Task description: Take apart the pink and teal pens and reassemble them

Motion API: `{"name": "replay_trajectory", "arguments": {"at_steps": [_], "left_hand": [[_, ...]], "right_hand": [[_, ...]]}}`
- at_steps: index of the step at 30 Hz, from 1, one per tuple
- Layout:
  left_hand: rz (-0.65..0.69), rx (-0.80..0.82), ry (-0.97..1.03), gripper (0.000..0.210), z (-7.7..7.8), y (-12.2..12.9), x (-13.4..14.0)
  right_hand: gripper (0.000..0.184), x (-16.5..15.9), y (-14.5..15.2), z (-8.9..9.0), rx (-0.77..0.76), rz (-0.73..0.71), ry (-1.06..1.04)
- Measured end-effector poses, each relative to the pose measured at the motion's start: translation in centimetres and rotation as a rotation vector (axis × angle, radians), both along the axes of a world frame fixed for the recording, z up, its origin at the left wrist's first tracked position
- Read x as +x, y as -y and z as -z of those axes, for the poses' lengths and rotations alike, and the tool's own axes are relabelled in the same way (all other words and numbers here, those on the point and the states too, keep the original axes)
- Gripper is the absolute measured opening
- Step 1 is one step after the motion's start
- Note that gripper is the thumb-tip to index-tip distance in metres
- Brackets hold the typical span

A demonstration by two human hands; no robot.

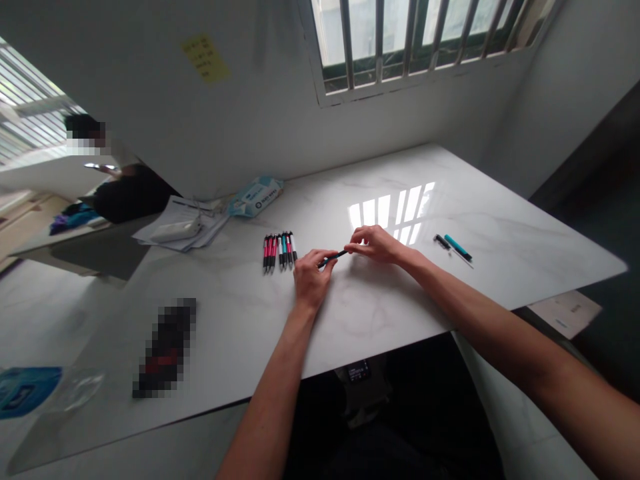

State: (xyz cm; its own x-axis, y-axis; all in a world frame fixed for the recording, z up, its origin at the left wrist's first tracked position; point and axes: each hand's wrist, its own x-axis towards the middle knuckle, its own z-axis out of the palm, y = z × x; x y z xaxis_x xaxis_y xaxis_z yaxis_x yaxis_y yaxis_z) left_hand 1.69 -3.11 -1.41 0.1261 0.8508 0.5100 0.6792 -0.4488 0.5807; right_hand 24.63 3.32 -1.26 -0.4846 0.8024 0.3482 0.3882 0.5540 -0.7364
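A slim dark pen piece lies level between my two hands, just over the white marbled table. My left hand pinches its left part. The fingertips of my right hand close on its right end, and what they cover there is hidden. Just left of my left hand, several pens with red, teal and white barrels lie side by side in a row. To the right of my right hand are loose pen parts: a teal barrel, a short black piece and a thin refill.
A blue wipes pack lies by the wall, beside papers with a white object on top. Nearer on the left are a pixelated dark object and a clear bottle. A person sits beyond the left end.
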Motion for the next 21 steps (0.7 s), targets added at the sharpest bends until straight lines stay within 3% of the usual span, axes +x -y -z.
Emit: {"name": "replay_trajectory", "arguments": {"at_steps": [4,10,17,21], "left_hand": [[-0.001,0.007,-0.001,0.015,0.0,0.0,0.0],[0.020,-0.014,0.002,0.015,-0.1,0.0,0.0],[0.064,-0.004,0.093,0.015,-1.1,0.5,0.2],[0.022,0.031,0.121,0.019,-1.5,0.6,0.1]], "right_hand": [[0.024,0.3,0.0,-0.1,0.007,-0.033,-0.045],[0.041,0.4,-0.5,0.3,-0.034,-0.006,0.013],[0.046,0.3,-0.2,0.3,-0.109,-0.029,-0.073],[0.045,-0.3,0.1,0.5,-0.156,-0.072,-0.077]]}}
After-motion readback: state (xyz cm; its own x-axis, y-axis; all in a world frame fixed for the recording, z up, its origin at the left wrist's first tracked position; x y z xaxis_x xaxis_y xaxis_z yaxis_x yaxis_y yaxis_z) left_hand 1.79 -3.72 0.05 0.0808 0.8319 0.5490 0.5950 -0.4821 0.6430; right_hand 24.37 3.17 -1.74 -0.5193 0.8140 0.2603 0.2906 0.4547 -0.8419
